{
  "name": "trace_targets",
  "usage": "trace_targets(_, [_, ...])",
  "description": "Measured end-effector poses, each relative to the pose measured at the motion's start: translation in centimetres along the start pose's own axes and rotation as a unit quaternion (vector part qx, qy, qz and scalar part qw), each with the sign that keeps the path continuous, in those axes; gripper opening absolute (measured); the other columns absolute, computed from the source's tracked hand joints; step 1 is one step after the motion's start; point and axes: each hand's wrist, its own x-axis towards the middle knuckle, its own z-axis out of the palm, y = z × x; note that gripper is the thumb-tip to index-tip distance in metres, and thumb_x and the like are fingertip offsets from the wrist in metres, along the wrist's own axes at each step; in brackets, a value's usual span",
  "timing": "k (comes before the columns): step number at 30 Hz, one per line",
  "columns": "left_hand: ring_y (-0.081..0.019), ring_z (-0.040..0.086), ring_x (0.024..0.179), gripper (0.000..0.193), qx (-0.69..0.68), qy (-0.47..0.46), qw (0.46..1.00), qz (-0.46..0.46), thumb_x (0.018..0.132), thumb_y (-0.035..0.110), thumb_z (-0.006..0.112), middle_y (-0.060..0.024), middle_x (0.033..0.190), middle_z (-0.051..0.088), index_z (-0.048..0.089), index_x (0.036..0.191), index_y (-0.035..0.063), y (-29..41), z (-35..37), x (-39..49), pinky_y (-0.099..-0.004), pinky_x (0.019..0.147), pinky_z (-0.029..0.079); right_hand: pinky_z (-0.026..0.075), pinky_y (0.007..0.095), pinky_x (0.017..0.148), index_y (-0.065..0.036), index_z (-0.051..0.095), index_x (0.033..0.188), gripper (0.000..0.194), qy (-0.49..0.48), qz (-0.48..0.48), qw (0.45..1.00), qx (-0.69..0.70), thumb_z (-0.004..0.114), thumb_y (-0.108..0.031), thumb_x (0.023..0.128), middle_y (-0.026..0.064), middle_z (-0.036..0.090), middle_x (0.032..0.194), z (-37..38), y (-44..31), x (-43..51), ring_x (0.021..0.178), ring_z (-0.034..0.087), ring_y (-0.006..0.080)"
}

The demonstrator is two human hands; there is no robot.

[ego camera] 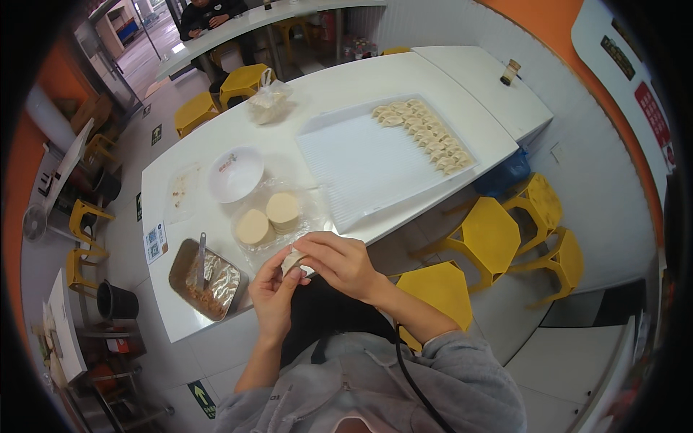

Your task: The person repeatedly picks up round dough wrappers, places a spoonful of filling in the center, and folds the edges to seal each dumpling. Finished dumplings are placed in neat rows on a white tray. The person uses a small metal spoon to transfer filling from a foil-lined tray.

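Observation:
Between both hands, just past the near edge of the table, is a folded dumpling (292, 262). My left hand (275, 295) grips it from the left, and the fingers of my right hand (341, 264) pinch its upper right side. Beyond them, two stacks of round dumpling wrappers (254, 227) rest on clear plastic. A metal pan (178, 273) with meat filling (208, 303) and a metal-handled utensil (202, 260) stands to the left. At the right, a white ribbed tray (352, 162) bears rows of dumplings (427, 130) along its far right side.
A white bowl (236, 173), a stained plastic sheet (181, 192) and a tied plastic bag (269, 103) lie on the white table (341, 89). Yellow stools (484, 233) crowd the right side. A small jar (509, 72) stands at the back right. A person (208, 19) sits at a far counter.

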Motion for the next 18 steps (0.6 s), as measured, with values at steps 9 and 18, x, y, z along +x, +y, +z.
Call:
trace_targets(9, [-0.0133,0.064,0.089,0.042,0.009,-0.044,0.996,-0.076,0.094,0.0,0.059,-0.0112,0.108,0.064,0.05,0.135,-0.0048,-0.8,3.1,2.0,-0.0288,0.079,0.058,0.053,0.0299,0.056,-0.005,0.068,0.094,0.02,-0.033,-0.026,0.997,-0.063,0.07,-0.006,0.074,0.0067,0.067,0.094,-3.7,3.0,-0.3,0.07,0.067,0.0219])
trace_targets(18, [-0.0148,0.064,0.093,0.042,0.02,-0.069,0.992,-0.103,0.093,0.001,0.06,-0.0113,0.114,0.065,0.051,0.134,-0.0053,-1.9,4.9,4.7,-0.0311,0.081,0.055,0.053,0.0305,0.057,-0.007,0.065,0.088,0.016,-0.075,-0.01,0.991,-0.112,0.068,-0.006,0.072,0.0046,0.066,0.093,-6.0,4.9,1.3,0.074,0.066,0.0208])
